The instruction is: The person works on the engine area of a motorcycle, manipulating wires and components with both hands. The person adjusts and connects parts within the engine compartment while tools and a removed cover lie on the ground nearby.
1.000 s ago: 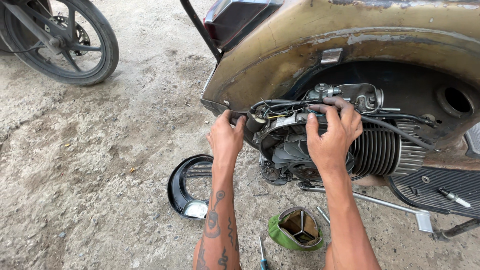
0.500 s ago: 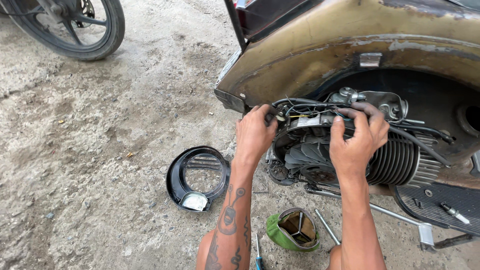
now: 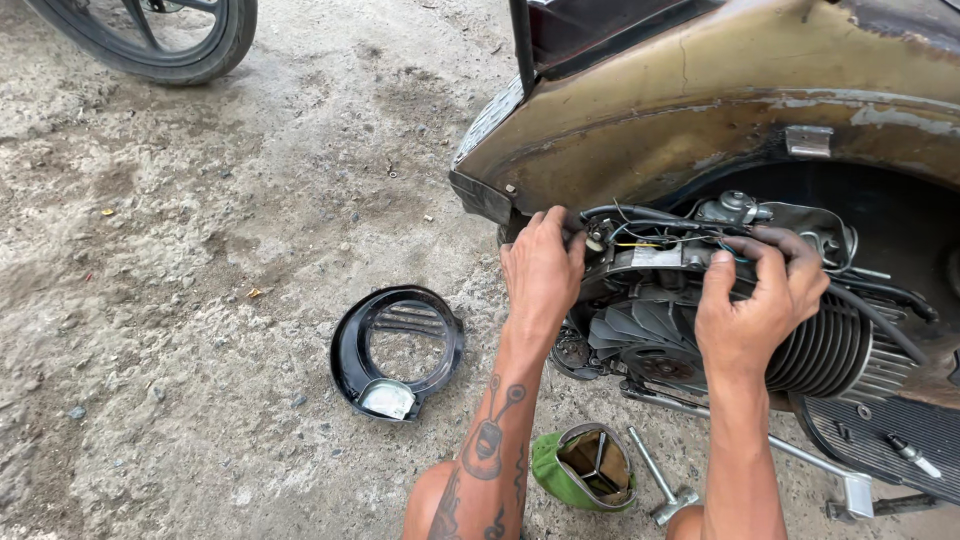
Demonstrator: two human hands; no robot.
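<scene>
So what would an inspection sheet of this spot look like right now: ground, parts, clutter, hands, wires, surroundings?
Surface: rough, dusty concrete ground with small pebbles.
Job's things: exposed scooter engine with finned cylinder, under a worn tan body panel.
Clutter: black round fan cover, green-wrapped container, metal wrench, all on the ground.
Hands: left hand and right hand both on the wiring atop the engine; grip unclear.
Cables: wire bundle and black hose.
Surroundings: another motorcycle's wheel.
</scene>
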